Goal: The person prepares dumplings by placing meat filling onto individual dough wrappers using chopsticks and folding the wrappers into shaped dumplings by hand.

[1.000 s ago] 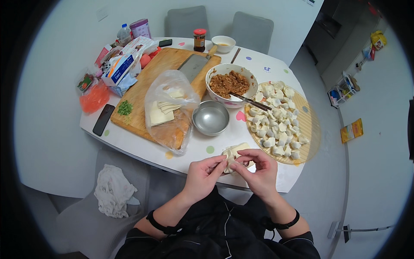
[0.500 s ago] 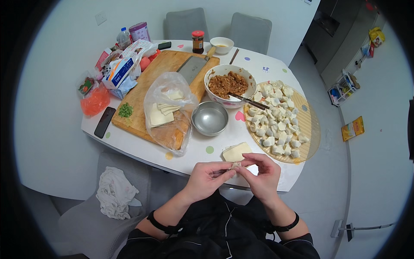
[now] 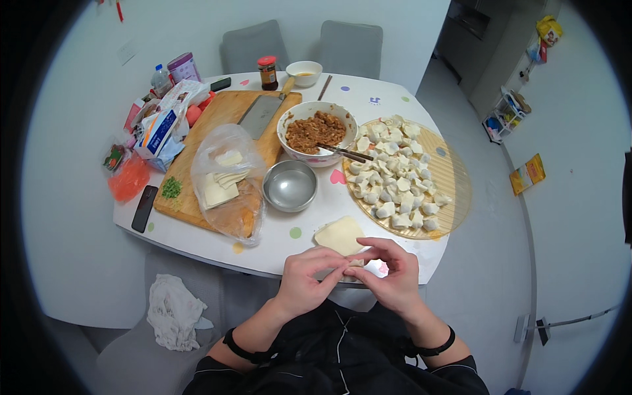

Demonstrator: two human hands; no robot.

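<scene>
Together, left hand (image 3: 308,282) and right hand (image 3: 394,280) pinch a dumpling (image 3: 353,264).

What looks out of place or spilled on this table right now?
Nothing looks spilled. One oddity: the phone lies right at the table edge and seems to overhang it. Both hands, left and right, pinch a dumpling over the near edge.
</scene>
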